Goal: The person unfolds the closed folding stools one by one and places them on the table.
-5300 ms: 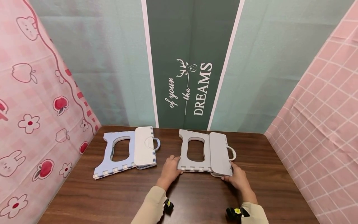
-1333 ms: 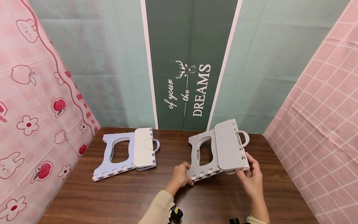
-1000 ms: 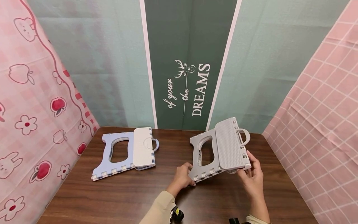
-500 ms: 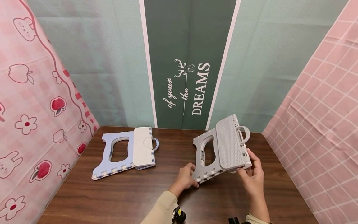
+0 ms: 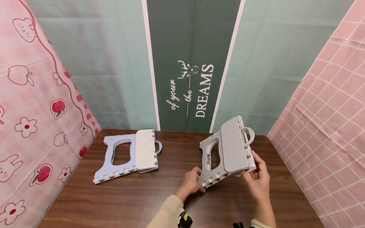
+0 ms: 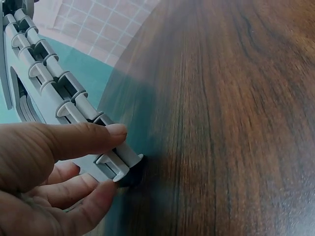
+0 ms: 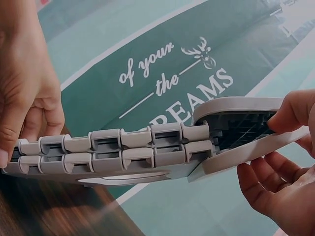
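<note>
Backdrop: printed cloths (image 5: 174, 38) behind a brown desk (image 5: 128, 204);
Desk left: blue-white folded stool (image 5: 141, 155), flat, untouched;
Left hand (image 5: 191, 181): fingers pinch the grey stool (image 5: 228, 150) by its foot-end corner;
Desk right: grey stool, flat seconds ago, now tilted, handle end raised; weight seems partly hand-borne;
Right hand (image 5: 259, 180): fingers pinch a seat panel (image 7: 256, 150)
</note>
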A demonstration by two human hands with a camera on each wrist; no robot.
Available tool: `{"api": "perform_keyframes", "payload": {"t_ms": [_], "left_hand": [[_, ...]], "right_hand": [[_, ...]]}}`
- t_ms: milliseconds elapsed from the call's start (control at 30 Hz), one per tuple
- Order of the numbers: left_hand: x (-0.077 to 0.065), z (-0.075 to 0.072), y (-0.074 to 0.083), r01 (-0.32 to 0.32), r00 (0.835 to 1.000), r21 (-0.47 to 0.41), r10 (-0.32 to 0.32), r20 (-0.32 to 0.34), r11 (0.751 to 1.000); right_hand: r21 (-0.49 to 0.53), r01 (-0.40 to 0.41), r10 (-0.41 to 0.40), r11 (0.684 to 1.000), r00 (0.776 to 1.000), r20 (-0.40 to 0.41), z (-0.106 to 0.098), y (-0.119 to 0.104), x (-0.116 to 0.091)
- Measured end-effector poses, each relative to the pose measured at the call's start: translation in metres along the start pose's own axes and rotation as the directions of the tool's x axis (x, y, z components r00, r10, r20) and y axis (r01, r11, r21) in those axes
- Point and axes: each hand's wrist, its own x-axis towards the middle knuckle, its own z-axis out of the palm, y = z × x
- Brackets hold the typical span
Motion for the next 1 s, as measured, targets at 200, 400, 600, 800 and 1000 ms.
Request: {"api": "perform_keyframes", "payload": {"t_ms": [200,400,600,800,1000], "left_hand": [[-0.001,0.003,0.002,0.003,1.0,-0.023,-0.003,0.009,1.0],[-0.001,0.006,0.005,-0.021,1.0,0.005,0.021,0.023,1.0],[-0.001,0.007,0.008,-0.033,0.999,0.007,0.032,0.043,0.999],[-0.001,0.011,0.008,-0.049,0.998,-0.018,0.05,0.035,0.999],[0.0,0.019,0.007,-0.044,0.998,-0.081,0.047,0.038,0.996]], "right_hand": [[0.05,0.037,-0.039,0.998,0.999,0.038,0.001,-0.001,0.0],[0.031,0.045,-0.046,0.999,0.998,0.042,0.004,-0.004,0.001],[-0.042,0.034,-0.033,0.999,0.999,0.029,0.007,-0.008,0.002],[-0.056,0.022,-0.021,0.998,1.0,0.016,0.009,-0.011,0.003],[-0.086,0.011,-0.009,0.996,1.0,0.025,0.009,-0.014,0.003]]}}
